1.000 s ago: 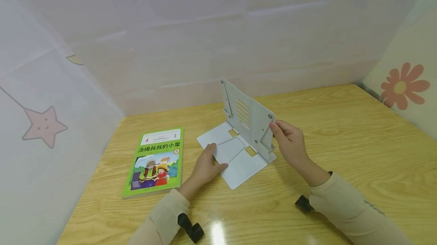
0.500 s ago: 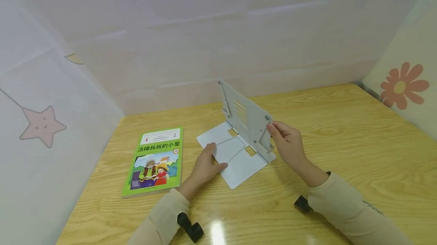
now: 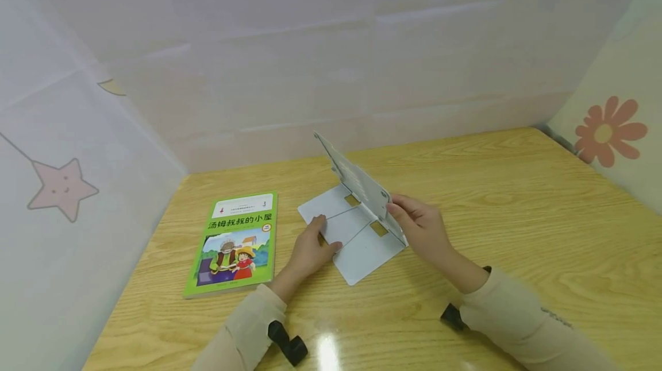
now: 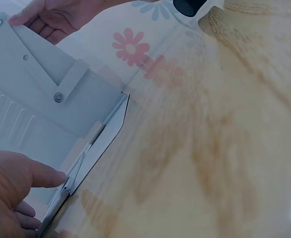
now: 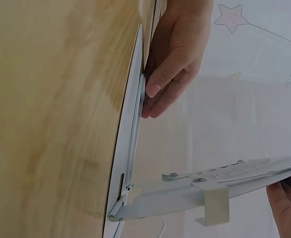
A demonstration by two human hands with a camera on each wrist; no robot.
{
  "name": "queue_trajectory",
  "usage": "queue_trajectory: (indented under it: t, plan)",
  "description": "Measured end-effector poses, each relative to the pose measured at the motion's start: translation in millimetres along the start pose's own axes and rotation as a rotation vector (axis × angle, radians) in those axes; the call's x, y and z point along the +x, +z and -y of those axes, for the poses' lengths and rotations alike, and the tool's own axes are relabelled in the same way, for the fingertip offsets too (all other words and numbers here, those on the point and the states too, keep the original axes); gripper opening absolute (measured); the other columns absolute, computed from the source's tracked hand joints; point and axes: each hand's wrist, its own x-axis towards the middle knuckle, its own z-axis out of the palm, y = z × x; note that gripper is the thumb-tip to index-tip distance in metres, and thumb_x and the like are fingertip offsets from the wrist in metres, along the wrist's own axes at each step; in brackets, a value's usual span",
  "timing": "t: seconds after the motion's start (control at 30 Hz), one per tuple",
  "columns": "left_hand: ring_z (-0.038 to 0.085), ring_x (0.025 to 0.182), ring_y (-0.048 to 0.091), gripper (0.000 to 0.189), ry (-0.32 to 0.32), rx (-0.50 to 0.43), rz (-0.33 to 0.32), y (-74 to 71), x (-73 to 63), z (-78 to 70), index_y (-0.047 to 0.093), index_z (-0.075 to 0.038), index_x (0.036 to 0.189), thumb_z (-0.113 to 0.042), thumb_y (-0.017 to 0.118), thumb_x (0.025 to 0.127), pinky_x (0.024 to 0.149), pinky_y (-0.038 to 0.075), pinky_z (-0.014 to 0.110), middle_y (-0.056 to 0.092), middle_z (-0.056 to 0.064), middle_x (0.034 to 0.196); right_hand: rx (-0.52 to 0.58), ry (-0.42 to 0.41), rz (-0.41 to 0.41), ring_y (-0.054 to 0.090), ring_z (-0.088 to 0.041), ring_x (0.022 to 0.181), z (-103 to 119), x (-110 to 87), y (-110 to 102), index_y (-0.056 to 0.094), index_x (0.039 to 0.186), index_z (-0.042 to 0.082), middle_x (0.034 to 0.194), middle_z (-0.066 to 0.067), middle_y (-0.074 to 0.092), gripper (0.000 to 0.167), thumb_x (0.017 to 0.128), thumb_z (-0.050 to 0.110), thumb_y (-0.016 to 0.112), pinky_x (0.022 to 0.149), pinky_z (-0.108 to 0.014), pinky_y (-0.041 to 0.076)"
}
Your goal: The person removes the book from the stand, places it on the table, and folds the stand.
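A white metal folding book stand (image 3: pixel 362 256) lies with its flat base on the wooden table, its slotted back panel (image 3: pixel 351 176) raised and leaning toward the base. My left hand (image 3: pixel 308 253) grips the base's near edge; in the left wrist view the thumb (image 4: pixel 48 176) rests on top with fingers below. My right hand (image 3: pixel 421 227) pinches the panel's upper right corner, thumb on the near face and fingers behind. The right wrist view shows the panel edge-on with a bent lip (image 5: pixel 216 206). A riveted support arm (image 4: pixel 68 82) shows in the left wrist view.
A green-covered children's book (image 3: pixel 235 244) lies flat on the table (image 3: pixel 496 187) left of the stand. Pale cloth walls (image 3: pixel 269 84) with printed shapes enclose the table at the back and sides. Black camera mounts (image 3: pixel 288 345) stick out from both sleeves.
The back panel has tilted forward and down toward the base, with my right hand moving left and slightly down along with it. My left hand stays on the base. The book has not moved.
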Motion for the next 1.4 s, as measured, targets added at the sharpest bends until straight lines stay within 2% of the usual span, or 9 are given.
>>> queue_trajectory:
  t: [0.1,0.23,0.37,0.6,0.73,0.9,1.07,1.2,1.4]
  plan:
    - [0.031,0.122,0.024,0.063,-0.053,-0.049,-0.007,-0.6,1.0,1.1,0.033,0.007,0.127,-0.018,0.063,0.078,0.099,0.022,0.039,0.032,0.023,0.131,-0.007,-0.009,0.028,0.06,-0.012,0.075,1.1,-1.6,3.0,0.06,0.095,-0.011,0.09,-0.02,0.062,0.017,0.079,-0.011,0.053,0.057,-0.02,0.049]
    - [0.029,0.122,0.024,0.064,-0.127,-0.105,-0.018,-3.2,2.8,1.3,0.033,0.003,0.129,-0.022,0.063,0.078,0.098,0.023,0.038,0.032,0.02,0.132,0.002,-0.027,0.067,0.06,-0.017,0.078,3.5,-4.1,6.9,0.06,0.097,-0.011,0.092,-0.02,0.061,0.02,0.079,-0.011,0.053,0.059,-0.021,0.049]
    - [0.03,0.12,0.029,0.061,-0.153,-0.19,-0.046,-12.6,2.8,-4.4,0.034,0.001,0.129,-0.025,0.061,0.08,0.096,0.027,0.041,0.035,0.018,0.131,0.014,-0.071,0.106,0.059,-0.016,0.08,5.6,-6.4,11.5,0.058,0.101,-0.01,0.096,-0.021,0.06,0.023,0.078,-0.011,0.054,0.059,-0.022,0.049]
    - [0.027,0.117,0.036,0.049,-0.125,-0.479,-0.102,-35.0,1.6,-25.4,0.038,0.005,0.125,-0.025,0.05,0.087,0.094,0.031,0.037,0.04,0.017,0.127,-0.036,-0.096,0.142,0.055,-0.02,0.095,9.4,-11.9,16.8,0.059,0.105,-0.005,0.101,-0.014,0.059,0.027,0.078,-0.008,0.056,0.069,-0.022,0.048]
    - [0.027,0.112,0.042,0.046,-0.094,-0.644,-0.098,-47.4,-1.7,-37.3,0.037,0.008,0.124,-0.022,0.044,0.091,0.093,0.033,0.035,0.044,0.019,0.122,-0.06,-0.111,0.152,0.056,-0.022,0.091,12.0,-12.4,18.1,0.059,0.105,-0.006,0.1,-0.014,0.06,0.028,0.077,-0.008,0.058,0.066,-0.022,0.049]
    - [0.028,0.106,0.048,0.043,-0.089,-0.799,-0.08,-58.6,-5.5,-46.4,0.039,0.01,0.121,-0.021,0.043,0.092,0.089,0.038,0.034,0.048,0.022,0.116,-0.117,-0.221,0.207,0.057,-0.024,0.089,13.9,-11.3,21.1,0.058,0.104,-0.009,0.1,-0.016,0.059,0.027,0.079,0.001,0.059,0.065,-0.024,0.049]
    - [0.027,0.101,0.052,0.042,-0.119,-0.852,-0.081,-62.4,-9.0,-51.2,0.045,0.009,0.117,-0.024,0.044,0.091,0.084,0.042,0.033,0.052,0.023,0.111,-0.213,-0.312,0.265,0.056,-0.026,0.091,14.5,-14.6,26.5,0.057,0.104,-0.009,0.102,-0.017,0.058,0.031,0.078,0.007,0.061,0.071,-0.026,0.048]
    - [0.027,0.097,0.054,0.038,-0.152,-0.862,-0.072,-62.4,-13.0,-52.7,0.047,0.008,0.116,-0.02,0.044,0.091,0.08,0.044,0.033,0.053,0.023,0.108,-0.261,-0.336,0.305,0.055,-0.026,0.093,15.2,-16.8,28.5,0.057,0.105,-0.009,0.103,-0.018,0.057,0.033,0.077,0.007,0.062,0.074,-0.028,0.047]
    - [0.026,0.091,0.057,0.03,-0.183,-0.842,-0.093,-63.6,-18.5,-49.9,0.051,0.009,0.112,-0.01,0.048,0.089,0.078,0.045,0.035,0.056,0.023,0.104,-0.283,-0.348,0.358,0.056,-0.025,0.092,15.8,-17.8,31.2,0.058,0.103,-0.009,0.101,-0.017,0.058,0.035,0.079,0.016,0.06,0.074,-0.028,0.047]
